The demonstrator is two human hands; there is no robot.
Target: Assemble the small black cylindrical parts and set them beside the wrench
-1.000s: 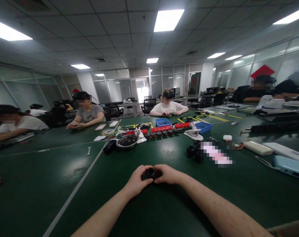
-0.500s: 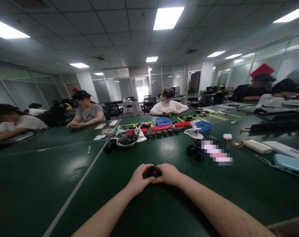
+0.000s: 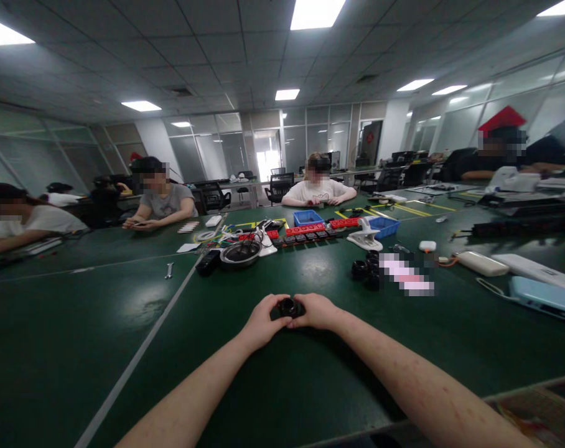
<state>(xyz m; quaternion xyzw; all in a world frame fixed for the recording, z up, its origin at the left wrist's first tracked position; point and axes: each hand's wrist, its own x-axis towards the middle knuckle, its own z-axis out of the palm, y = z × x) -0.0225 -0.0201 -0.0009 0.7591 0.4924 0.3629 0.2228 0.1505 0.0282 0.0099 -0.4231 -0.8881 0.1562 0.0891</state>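
A small black round part (image 3: pixel 288 307) with a ring-shaped opening on top is held between my two hands, low over the green table (image 3: pixel 170 348). My left hand (image 3: pixel 267 319) has its thumb and fingers around the part's left side. From the right, my right hand (image 3: pixel 316 311) grips it too, and the two thumbs meet in front. Several similar black parts (image 3: pixel 367 269) stand in a cluster beyond my right hand, beside a blurred pink and white item (image 3: pixel 406 274).
A metal wrench (image 3: pixel 169 270) lies at the left. Beyond are a black round dish (image 3: pixel 240 253), red strips (image 3: pixel 305 230), blue bins (image 3: pixel 308 218) and a white clamp stand (image 3: pixel 365 236). Power banks (image 3: pixel 544 297) lie right. People sit around the table.
The view has tilted down slightly, so the table and everything on it sit higher in the picture. Both hands keep the same hold on the black part.
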